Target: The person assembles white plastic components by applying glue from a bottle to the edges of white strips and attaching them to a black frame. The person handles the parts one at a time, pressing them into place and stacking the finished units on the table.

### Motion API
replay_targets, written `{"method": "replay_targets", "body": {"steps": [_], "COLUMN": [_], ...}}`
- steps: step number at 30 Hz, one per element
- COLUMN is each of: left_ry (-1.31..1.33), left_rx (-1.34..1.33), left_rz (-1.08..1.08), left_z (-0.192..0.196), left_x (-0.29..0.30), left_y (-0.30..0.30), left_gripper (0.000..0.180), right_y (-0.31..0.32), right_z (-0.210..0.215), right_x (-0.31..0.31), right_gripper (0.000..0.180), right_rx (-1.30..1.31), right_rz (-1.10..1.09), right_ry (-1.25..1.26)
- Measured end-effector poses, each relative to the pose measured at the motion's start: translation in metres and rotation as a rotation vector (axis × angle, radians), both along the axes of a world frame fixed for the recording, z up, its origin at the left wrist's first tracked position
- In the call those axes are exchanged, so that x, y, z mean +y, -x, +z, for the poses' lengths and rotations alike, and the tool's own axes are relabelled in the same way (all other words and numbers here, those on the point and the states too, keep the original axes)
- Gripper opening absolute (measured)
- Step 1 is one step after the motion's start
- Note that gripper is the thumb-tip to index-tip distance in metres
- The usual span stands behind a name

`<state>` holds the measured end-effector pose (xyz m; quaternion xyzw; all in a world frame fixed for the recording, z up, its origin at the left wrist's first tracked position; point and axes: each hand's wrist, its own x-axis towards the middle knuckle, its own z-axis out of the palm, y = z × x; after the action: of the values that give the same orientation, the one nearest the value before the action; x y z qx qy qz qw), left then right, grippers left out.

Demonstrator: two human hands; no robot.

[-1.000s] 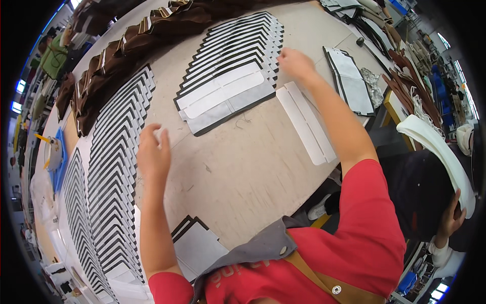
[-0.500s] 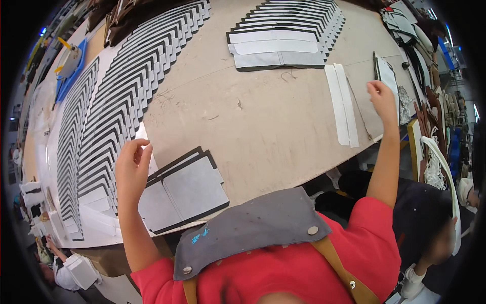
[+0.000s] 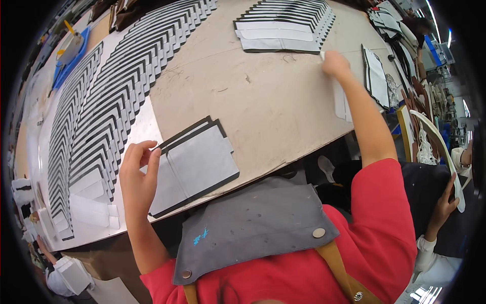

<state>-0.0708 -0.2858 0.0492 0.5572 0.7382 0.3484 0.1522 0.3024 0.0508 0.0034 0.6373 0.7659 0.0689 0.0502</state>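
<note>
Left hand (image 3: 137,175): I see fingers pinching the small stack of grey, black-edged flat panels (image 3: 195,164).
Right hand (image 3: 335,64): fingers closed on a white strip (image 3: 340,99).

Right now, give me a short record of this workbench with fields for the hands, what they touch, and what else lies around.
left hand: fingers curled at the left edge of the small stack of grey sheets
right hand: stretched out, fingertips on the white strips near the table's far right edge
table: tan board top
left side: long fanned rows of black and white pieces
far side: another fanned pile
clothing: grey apron, red shirt
</note>
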Motion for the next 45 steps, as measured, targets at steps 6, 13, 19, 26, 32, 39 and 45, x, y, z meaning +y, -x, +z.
{"method": "replay_targets", "body": {"steps": [6, 13, 19, 26, 32, 39, 45], "left_ry": [-0.069, 0.033, -0.246, -0.446, -0.4, -0.037, 0.082], "left_rx": [-0.198, -1.01, -1.335, -1.174, -0.961, -0.39, -0.213], "left_rz": [0.128, -0.024, 0.209, 0.381, 0.501, 0.409, 0.387], "left_z": [-0.013, -0.039, -0.038, -0.045, -0.048, -0.059, -0.058], "left_x": [-0.052, -0.055, -0.072, -0.088, -0.089, -0.109, -0.099], "left_y": [0.011, -0.004, 0.008, 0.012, 0.011, 0.011, 0.015], "left_gripper": [0.011, 0.036, 0.033, 0.022, 0.019, 0.017, 0.013], "right_y": [0.07, 0.196, 0.247, 0.246, 0.207, 0.168, 0.167], "right_z": [0.077, 0.078, 0.055, 0.036, 0.019, -0.006, -0.014], "right_x": [-0.07, -0.172, -0.219, -0.236, -0.238, -0.263, -0.258], "right_gripper": [0.018, 0.011, 0.012, 0.016, 0.037, 0.048, 0.029], "right_rx": [1.048, 1.997, 2.162, 2.192, 1.829, 1.416, 1.126], "right_rz": [0.132, 0.534, 0.361, 0.293, 0.194, 0.223, 0.417], "right_ry": [-0.04, 0.607, 1.136, 1.101, 0.769, 0.779, 0.658]}}
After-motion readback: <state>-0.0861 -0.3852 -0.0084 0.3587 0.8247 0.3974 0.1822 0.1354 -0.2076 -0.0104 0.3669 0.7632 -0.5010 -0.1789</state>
